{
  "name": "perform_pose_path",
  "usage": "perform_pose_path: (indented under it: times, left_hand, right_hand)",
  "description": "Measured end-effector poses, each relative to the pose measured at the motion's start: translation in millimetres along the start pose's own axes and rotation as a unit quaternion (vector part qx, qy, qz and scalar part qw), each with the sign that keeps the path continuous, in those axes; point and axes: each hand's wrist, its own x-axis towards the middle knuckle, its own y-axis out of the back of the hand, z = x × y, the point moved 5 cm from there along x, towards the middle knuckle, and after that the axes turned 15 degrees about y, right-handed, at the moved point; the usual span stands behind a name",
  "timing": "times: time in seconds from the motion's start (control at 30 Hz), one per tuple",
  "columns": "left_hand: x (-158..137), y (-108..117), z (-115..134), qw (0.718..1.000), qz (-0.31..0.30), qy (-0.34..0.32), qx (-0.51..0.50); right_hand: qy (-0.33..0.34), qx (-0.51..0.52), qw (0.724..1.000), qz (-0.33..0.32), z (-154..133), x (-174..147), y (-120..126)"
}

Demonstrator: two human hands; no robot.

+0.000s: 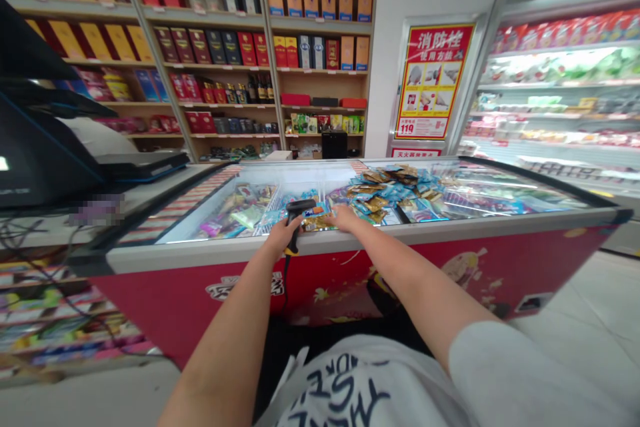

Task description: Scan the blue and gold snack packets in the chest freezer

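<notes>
"Two bare hands reach over the near rim of the chest freezer (425, 235). What does the left hand (284, 236) have?"

"A black barcode scanner (302, 205). Its fingers are wrapped around the handle, and a dark cable (286, 283) hangs from the bottom, down the red front."

"And the right hand (344, 219)?"

"Its fingertips touch the right end of a gold packet (318, 222), just inside the near rim. One cannot tell whether the fingers pinch it or merely rest against it."

"Where is the scanner from there?"

"Its head is near the packet's left end, so the packet sits between the two hands."

"What is beside them?"

"A heap of blue and gold packets (390, 188) to the right of the right hand, on the freezer's top. To the left of the scanner, more colourful packs (239, 208) lie down inside the freezer, next to a white wire divider (274, 201)."

"And behind?"

"Wooden shelves with boxed bottles, and a red fire-hydrant poster (434, 82) on the wall."
</notes>
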Motion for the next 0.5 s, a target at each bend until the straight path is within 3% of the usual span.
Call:
perform_pose_path:
  times: [0.1, 0.2, 0.5]
  left_hand:
    - [0, 1, -1, 1.000, 0.002, -0.001, -0.006]
    - [-1, 1, 0, 1.000, -0.003, -0.004, -0.017]
    - [-9, 1, 4, 1.000, 0.003, -0.005, -0.012]
  right_hand:
    - [-0.020, -0.072, 0.997, -0.016, 6, -6, -9]
    - [-0.022, -0.077, 0.997, -0.003, 9, -9, -8]
    - [-0.071, 0.093, 0.989, 0.094, 24, -15, 3]
